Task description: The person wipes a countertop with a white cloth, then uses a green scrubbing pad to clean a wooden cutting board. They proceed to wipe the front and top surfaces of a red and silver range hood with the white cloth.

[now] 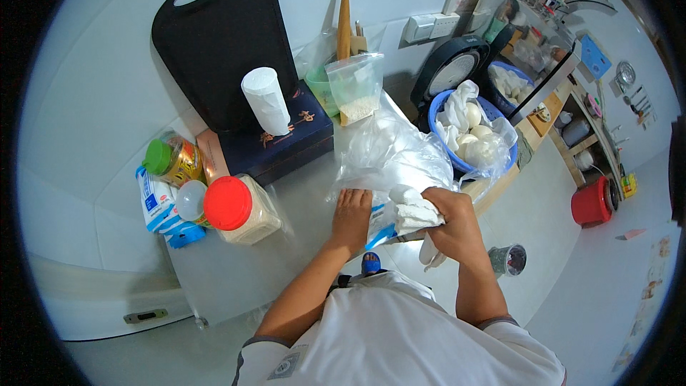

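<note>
My left hand (351, 219) lies palm down, fingers stretched forward, at the left edge of a blue-and-white plastic packet (381, 225). Its thumb is not clearly visible. A crumpled white cloth (415, 210) is bunched in my right hand (454, 222), and part of it hangs below the fist. The cloth covers some of the packet. Directly ahead of both hands, clear plastic bags (394, 153) are spread over the tabletop. To the right of them stands a blue plastic basket (442, 142) holding round white buns (474, 136), white cloth and plastic film.
At left are a red-lidded jar (228, 203), a green-lidded jar (174, 161) and a dark blue box (289, 142) bearing a white roll (266, 102). A black cutting board (225, 48) leans on the wall. Behind the basket is an open-lidded appliance (450, 67). A bin (506, 260) stands on the floor.
</note>
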`<state>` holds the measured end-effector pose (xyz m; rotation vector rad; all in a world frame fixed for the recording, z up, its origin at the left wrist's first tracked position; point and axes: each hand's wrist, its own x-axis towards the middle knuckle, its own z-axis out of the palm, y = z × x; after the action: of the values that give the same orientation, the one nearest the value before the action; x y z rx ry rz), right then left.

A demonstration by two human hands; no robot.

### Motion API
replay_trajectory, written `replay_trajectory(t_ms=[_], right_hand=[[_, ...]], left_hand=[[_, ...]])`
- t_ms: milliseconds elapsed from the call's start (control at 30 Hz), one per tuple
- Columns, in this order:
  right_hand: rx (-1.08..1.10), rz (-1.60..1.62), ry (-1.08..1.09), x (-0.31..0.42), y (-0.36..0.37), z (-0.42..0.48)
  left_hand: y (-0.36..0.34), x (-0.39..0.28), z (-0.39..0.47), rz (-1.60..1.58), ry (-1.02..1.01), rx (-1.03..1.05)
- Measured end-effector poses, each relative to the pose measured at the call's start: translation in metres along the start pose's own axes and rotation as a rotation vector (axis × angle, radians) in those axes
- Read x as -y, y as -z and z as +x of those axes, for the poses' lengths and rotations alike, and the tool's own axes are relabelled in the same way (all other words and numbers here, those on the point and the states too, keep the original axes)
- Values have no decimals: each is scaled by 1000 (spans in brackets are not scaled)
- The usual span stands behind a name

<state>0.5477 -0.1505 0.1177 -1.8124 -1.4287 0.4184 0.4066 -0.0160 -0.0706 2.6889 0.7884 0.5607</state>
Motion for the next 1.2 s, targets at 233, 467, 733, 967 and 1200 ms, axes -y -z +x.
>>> replay_trajectory(t_ms=[233, 467, 733, 967, 1200], right_hand=[[-7, 366, -91, -5, 1, 0], [54, 647, -170, 14, -20, 18], [139, 606, -204, 32, -23, 27], [371, 531, -184, 31, -40, 21], [351, 726, -238, 30, -60, 21]], left_hand=[[96, -30, -19, -649, 26, 22], [101, -28, -31, -1202, 66, -98], [105, -29, -60, -1607, 413, -261], [147, -39, -67, -1405, 477, -295], [148, -38, -75, -1484, 503, -392]])
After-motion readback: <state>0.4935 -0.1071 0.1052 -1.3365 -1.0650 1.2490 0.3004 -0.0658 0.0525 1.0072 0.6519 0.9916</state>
